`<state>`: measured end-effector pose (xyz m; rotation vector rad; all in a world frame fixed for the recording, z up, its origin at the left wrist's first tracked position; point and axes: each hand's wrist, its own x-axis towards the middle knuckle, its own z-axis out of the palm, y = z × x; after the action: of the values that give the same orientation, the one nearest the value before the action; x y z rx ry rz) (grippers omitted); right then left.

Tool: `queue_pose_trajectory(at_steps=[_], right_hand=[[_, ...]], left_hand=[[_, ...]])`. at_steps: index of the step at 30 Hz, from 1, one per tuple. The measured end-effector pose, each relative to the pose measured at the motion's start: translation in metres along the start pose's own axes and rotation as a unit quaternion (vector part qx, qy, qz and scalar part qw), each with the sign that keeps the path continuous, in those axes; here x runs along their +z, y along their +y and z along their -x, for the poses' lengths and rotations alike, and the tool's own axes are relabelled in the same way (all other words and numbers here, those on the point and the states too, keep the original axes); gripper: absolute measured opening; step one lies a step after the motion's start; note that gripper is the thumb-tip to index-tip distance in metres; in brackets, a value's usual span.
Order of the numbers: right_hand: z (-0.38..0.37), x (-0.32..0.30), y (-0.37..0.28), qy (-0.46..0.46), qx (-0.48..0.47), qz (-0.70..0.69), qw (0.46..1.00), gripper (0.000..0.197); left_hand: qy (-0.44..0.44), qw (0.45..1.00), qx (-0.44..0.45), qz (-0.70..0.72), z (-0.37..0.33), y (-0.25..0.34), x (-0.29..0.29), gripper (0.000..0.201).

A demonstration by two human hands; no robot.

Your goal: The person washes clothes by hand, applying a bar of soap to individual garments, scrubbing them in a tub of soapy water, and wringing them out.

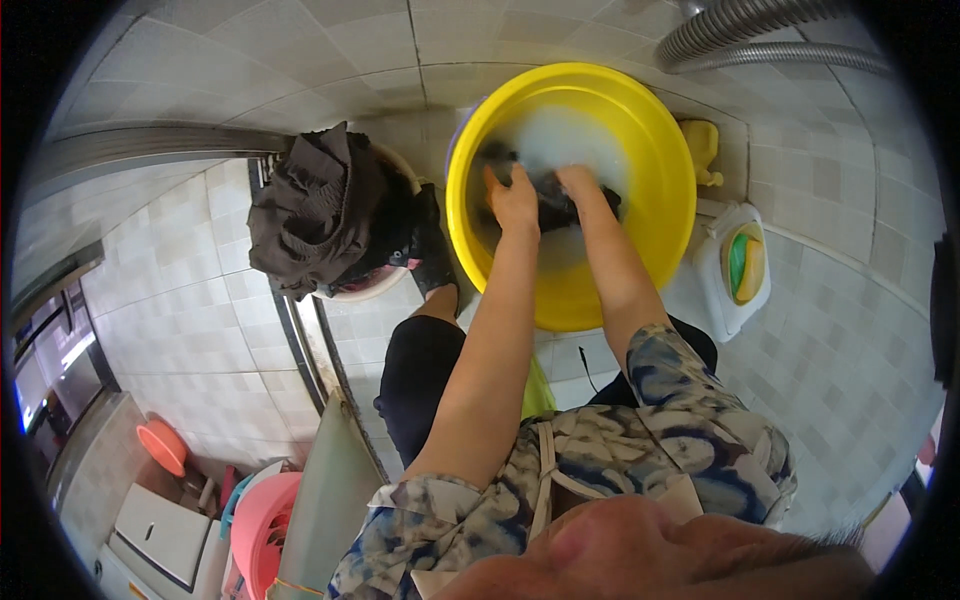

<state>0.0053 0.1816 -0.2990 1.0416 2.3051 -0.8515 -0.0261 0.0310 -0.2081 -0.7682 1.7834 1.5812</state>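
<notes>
A large yellow basin (672,190) holds cloudy, pale water (575,140) and a wet dark cloth (556,204). Both my forearms reach down into it. My left hand (515,203) is at the basin's left side, thumb and fingers spread apart beside a blurred dark part of the cloth. To its right, my right hand (578,182) has its fingers closed on the cloth, with the fingertips partly hidden. What lies under the water is hard to make out.
Dark clothes (315,205) are heaped in a pale tub left of the basin. On the right stand a yellow bottle (702,148) and a white container (730,305) holding green and yellow items. Metal hoses (760,40) hang above. A door track (310,345) runs along the left.
</notes>
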Motion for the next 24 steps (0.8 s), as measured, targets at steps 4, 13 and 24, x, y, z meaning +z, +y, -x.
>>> queue_pose_trajectory(at_steps=[4, 13, 24], right_hand=[[0.079, -0.039, -0.080, -0.048, 0.035, -0.483, 0.873, 0.025], [0.170, -0.050, -0.159, 0.142, -0.138, 0.029, 0.980, 0.035], [0.076, 0.035, -0.073, 0.068, -0.248, 0.355, 0.899, 0.050]], left_hand=[[-0.096, 0.941, -0.215, 0.244, 0.012, 0.017, -0.002, 0.071], [-0.307, 0.777, -0.183, 0.517, -0.018, -0.024, -0.010, 0.051], [0.071, 0.981, -0.126, 0.128, 0.025, 0.024, -0.017, 0.068]])
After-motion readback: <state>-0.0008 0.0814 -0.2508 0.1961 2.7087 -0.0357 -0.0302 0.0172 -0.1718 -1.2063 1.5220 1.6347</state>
